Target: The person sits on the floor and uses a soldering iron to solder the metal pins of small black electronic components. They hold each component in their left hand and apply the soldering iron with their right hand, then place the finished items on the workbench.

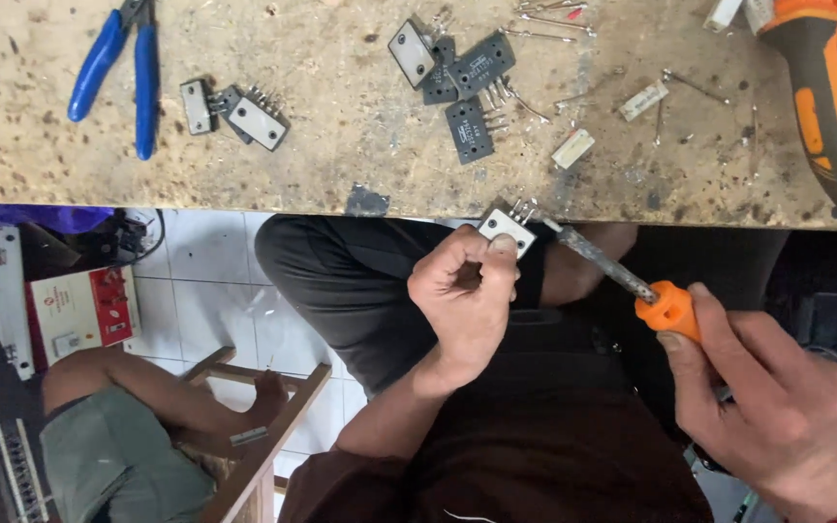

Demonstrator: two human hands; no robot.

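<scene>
Left to right along the wooden bench (341,145): blue-handled pliers (113,68) lay at the far left, then a pair of flat black parts (234,111) with metal legs, then a loose cluster of the same parts (457,82) near the middle, a few small white blocks (573,147) and bare leads, and an orange power tool (821,97) at the right end.

Below the bench edge, the left hand (462,305) held one flat part (506,230) just under the rim. Thumb and fingertips were pressed together on its lower body in a pinch; its pale face showed toward the camera and its legs pointed up toward the bench edge, clear of the fingers.

The right hand (777,407) was wrapped around the orange handle of a soldering iron (622,279), fingers curled closed on it. The iron's tip lay just beside the part's legs; contact could not be confirmed.

Risks, judged: the fingertips sat close to the legs, so heat travelling down the part could burn them and loosen the pinch. The part was held in the air, unsupported, so a slip of the tip could reach the thumb or drop the part to the tiled floor (215,291). Long heating could harm the part.
</scene>
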